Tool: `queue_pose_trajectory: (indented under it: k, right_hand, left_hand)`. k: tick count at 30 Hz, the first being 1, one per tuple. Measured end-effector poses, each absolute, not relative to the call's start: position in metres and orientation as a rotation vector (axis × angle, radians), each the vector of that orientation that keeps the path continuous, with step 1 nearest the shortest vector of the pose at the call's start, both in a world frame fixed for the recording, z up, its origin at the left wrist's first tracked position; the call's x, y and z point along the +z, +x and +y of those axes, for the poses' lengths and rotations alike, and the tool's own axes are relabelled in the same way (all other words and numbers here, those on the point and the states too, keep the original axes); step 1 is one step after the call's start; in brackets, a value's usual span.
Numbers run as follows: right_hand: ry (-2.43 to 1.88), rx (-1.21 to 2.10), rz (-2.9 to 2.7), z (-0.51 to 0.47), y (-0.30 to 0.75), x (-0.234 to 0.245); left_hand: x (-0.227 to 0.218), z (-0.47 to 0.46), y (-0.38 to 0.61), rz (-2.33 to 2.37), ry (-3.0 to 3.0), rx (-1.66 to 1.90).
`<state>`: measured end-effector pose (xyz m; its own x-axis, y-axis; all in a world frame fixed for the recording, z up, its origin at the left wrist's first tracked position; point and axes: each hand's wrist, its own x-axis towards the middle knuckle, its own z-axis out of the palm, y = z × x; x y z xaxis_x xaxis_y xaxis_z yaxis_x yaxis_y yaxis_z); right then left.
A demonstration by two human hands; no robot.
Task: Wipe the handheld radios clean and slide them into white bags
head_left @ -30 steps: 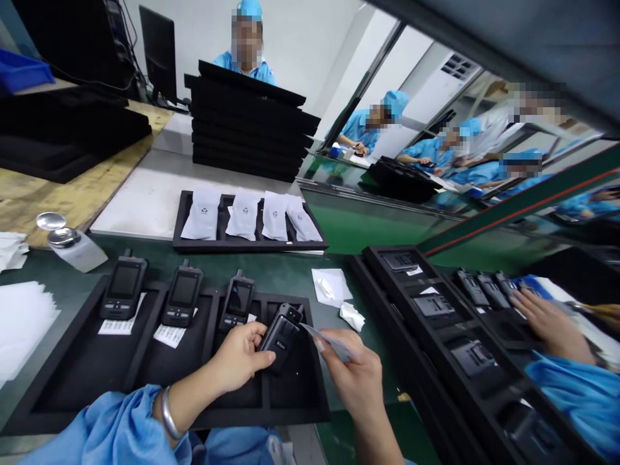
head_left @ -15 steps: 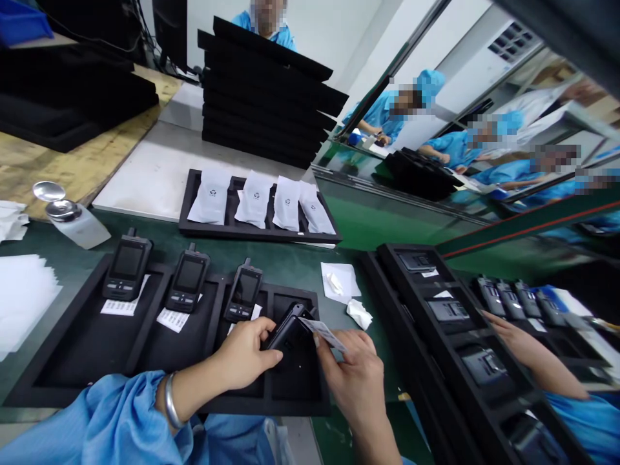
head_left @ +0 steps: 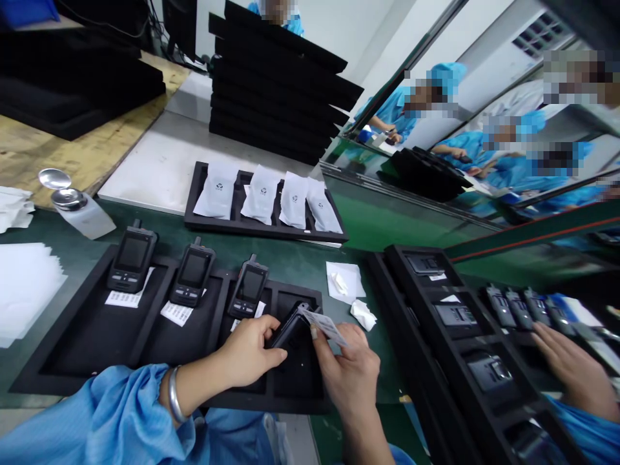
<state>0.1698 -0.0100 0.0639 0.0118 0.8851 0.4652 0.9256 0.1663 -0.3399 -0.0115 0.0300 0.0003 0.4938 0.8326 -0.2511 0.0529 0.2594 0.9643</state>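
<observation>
1. Holding the handset [head_left: 289,326] steady seems best left to the left hand [head_left: 247,354]: the near end is pinched between thumb and fingers, tilted over the near foam tray's [head_left: 87,349] rightmost compartment. A light, even grip should be kept.
2. By the right hand [head_left: 349,373], the printed label sheet [head_left: 325,326] is pinched between thumb and fingers, its left corner at the handset's far end; whether they touch cannot be told. Thin paper is easily creased, so it should be kept flat.
3. At left, a stack of smooth white sheets [head_left: 26,290] is fanned; beyond it, a translucent bottle [head_left: 92,216] is topped by round, shiny metal.
4. Three matching handsets [head_left: 130,255], hard and dark with stubby antennas, are rested along the tray's far rim.
5. Farther off, creased white pouches [head_left: 261,194] are held in another foam tray [head_left: 261,230].
6. At right, crumpled paper [head_left: 363,315] is seen beside matte black stacked trays [head_left: 426,329].
</observation>
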Motion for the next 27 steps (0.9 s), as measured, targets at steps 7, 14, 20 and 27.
queue_pose_trajectory:
  k: [7,14,20,27]
  right_hand:
    - [-1.702,-0.128,-1.836,-0.018,0.177,0.071]
    - [-1.751,-0.088,-1.735,-0.019,0.185,0.068]
    - [-2.186,0.696,-1.546,-0.024,0.218,0.058]
    - [-2.428,1.062,-1.774,0.009,0.212,0.044]
  left_hand:
    - [-0.002,0.029,-0.01,0.94,1.237,0.608]
    - [0.001,0.03,-0.009,0.923,1.194,0.582]
    - [0.022,0.044,-0.015,0.836,0.963,0.669]
    - [0.025,0.048,-0.016,0.849,0.9,0.726]
